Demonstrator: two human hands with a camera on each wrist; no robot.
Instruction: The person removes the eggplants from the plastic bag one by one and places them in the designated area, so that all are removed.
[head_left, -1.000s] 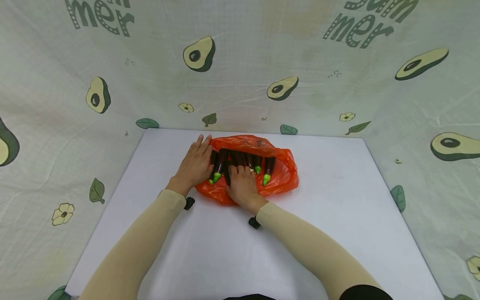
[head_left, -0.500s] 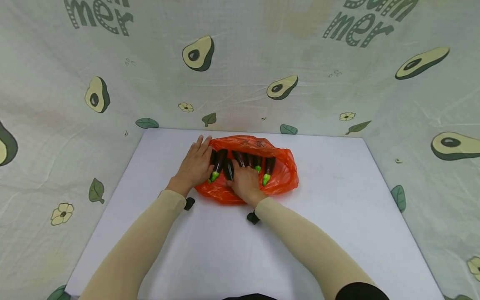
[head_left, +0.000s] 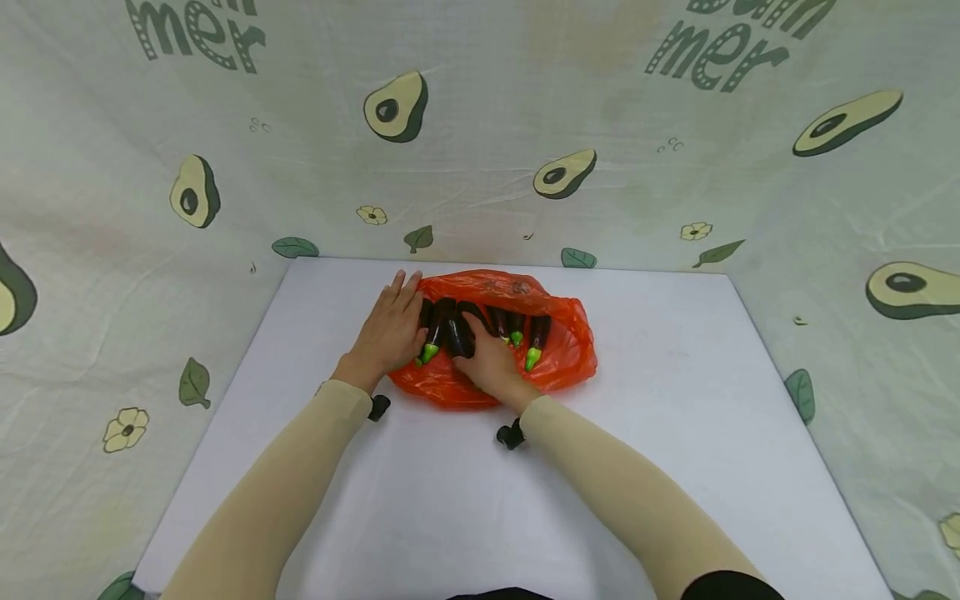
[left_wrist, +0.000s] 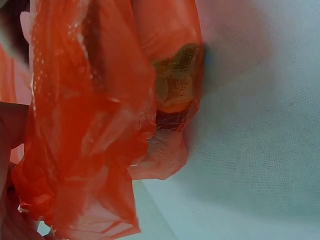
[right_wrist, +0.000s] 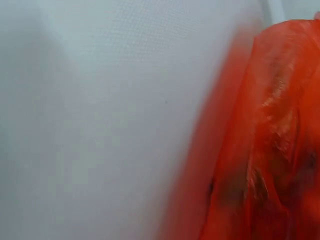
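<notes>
Several dark purple eggplants (head_left: 438, 329) with green stem ends lie in a red plastic bag (head_left: 558, 367), its mouth facing the person. On the bag's left edge rests the left hand (head_left: 384, 333), fingers straight and pointing away, thumb beside the leftmost eggplants. The right hand (head_left: 487, 360) reaches into the mouth. Its thumb and forefinger stand around a dark eggplant (head_left: 459, 336) whose near end shows no green; its other fingers are mostly hidden. In the left wrist view, thin red plastic (left_wrist: 100, 150) covers most of what lies near the hand.
The bag stands toward the back of a white tabletop (head_left: 450, 500). Cloth printed with avocados (head_left: 397, 107) hangs behind and at both sides. In the right wrist view, the bag's side (right_wrist: 280, 150) rises from the white surface.
The right hand has shifted among the eggplants and turned, so the near eggplant now shows between thumb and forefinger. The left hand has stayed on the bag's edge.
</notes>
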